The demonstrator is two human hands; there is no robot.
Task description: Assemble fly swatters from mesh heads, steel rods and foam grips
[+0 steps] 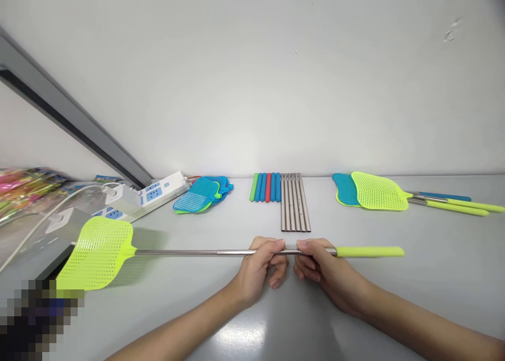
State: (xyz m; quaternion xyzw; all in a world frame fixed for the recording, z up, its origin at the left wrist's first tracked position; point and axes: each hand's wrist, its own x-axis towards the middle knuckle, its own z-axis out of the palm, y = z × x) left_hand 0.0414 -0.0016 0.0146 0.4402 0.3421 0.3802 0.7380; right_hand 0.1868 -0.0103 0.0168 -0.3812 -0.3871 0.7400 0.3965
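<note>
A yellow-green fly swatter (100,253) lies level across the view, its metal telescopic rod drawn out long. My left hand (260,266) is closed around the middle of the rod, thumb and fingers pinching it. Close beside it, my right hand (325,269) grips the thicker part of the rod, just left of the yellow-green handle (371,251). The perforated head is at the far left. Beyond my hands lie several metal rods (292,203) side by side, with a row of blue, green and red handle sleeves (267,187) to their left.
Loose blue and green swatter heads (201,195) are stacked at the back left, near a white power strip (158,192) with plugged-in chargers. Swatters with handles (379,192) are piled at the back right. Colourful plastic packages (35,192) sit at the far left, against a wall.
</note>
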